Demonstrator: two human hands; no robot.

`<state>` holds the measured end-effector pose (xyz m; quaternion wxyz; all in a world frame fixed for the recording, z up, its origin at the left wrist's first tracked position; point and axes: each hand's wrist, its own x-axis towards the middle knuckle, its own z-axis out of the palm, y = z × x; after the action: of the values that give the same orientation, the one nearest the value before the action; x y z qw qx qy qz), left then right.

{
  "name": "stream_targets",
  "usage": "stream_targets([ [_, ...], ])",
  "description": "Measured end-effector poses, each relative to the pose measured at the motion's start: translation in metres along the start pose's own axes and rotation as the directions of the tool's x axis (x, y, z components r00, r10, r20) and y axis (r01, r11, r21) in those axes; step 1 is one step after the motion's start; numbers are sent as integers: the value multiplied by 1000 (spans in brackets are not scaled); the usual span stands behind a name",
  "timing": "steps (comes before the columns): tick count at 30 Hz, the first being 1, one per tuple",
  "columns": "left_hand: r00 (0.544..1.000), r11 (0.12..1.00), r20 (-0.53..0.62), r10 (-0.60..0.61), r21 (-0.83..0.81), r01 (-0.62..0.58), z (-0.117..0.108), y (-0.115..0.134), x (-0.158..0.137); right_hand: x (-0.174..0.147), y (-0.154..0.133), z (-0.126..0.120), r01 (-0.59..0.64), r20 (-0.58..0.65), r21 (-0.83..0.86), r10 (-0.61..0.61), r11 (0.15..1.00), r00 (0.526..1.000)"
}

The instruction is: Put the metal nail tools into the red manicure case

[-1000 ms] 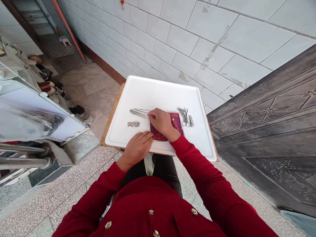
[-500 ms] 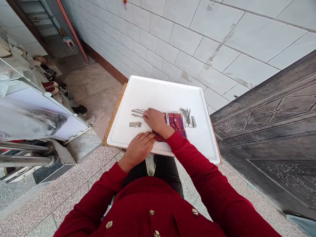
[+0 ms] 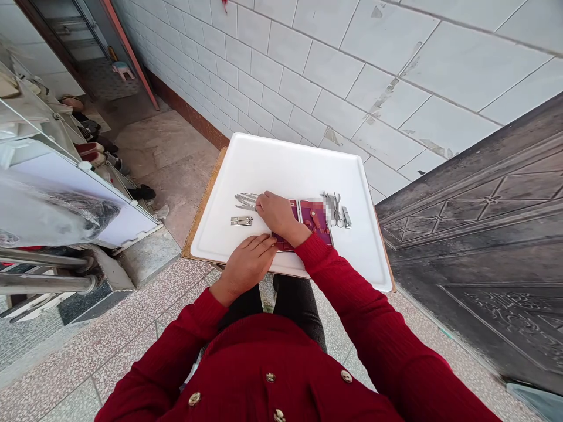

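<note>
A manicure case (image 3: 324,232), dark red with a purple lining, lies opened out on a white tray (image 3: 285,161). My left hand (image 3: 250,262) is at its lower left corner, fingers together and pressed on the edge; the thumb is hidden. My right hand (image 3: 277,214) reaches across the left half of the case. Its fingers are closed and bent down beside several slim metal tools (image 3: 245,201); what is between the fingertips is hidden. Left of that hand lie nail clippers (image 3: 241,221). Small scissors and other metal tools (image 3: 336,208) lie along the case's right side.
The tray sits on a board with a brown edge (image 3: 203,205), above my legs. A tiled wall (image 3: 281,64) rises behind it. A dark carved door (image 3: 484,234) stands to the right. At left are a shoe rack (image 3: 88,193) with shoes and metal bars (image 3: 48,285).
The view has shifted very slightly. Both hands stay in nearly the same place, and I see no clear change in the case or the tools.
</note>
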<state>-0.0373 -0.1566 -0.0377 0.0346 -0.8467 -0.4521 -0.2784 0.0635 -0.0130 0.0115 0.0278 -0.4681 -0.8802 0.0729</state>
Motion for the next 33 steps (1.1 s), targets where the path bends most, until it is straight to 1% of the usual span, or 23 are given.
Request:
stream_targets([
  [9, 1000, 1000, 3, 15, 19, -15, -2, 1, 0, -3, 3, 1, 91, -62, -19, -92, 996, 994],
  [14, 1000, 1000, 12, 14, 17, -14, -4, 1, 1, -1, 0, 1, 166, -29, -19, -166, 986, 986],
  [21, 1000, 999, -4, 26, 31, -26, 0, 0, -2, 4, -4, -6, 135, 20, -73, -134, 988, 991],
  [26, 999, 998, -17, 30, 46, -30, 0, 1, -2, 7, -4, -9, 165, 56, -122, -159, 979, 986],
  [29, 999, 998, -35, 36, 59, -34, 0, 1, -2, 9, -4, -9, 158, 53, -140, -152, 977, 987],
  [33, 999, 998, -23, 29, 47, -28, 1, 0, -3, 10, -4, -11, 181, 73, -153, -172, 971, 982],
])
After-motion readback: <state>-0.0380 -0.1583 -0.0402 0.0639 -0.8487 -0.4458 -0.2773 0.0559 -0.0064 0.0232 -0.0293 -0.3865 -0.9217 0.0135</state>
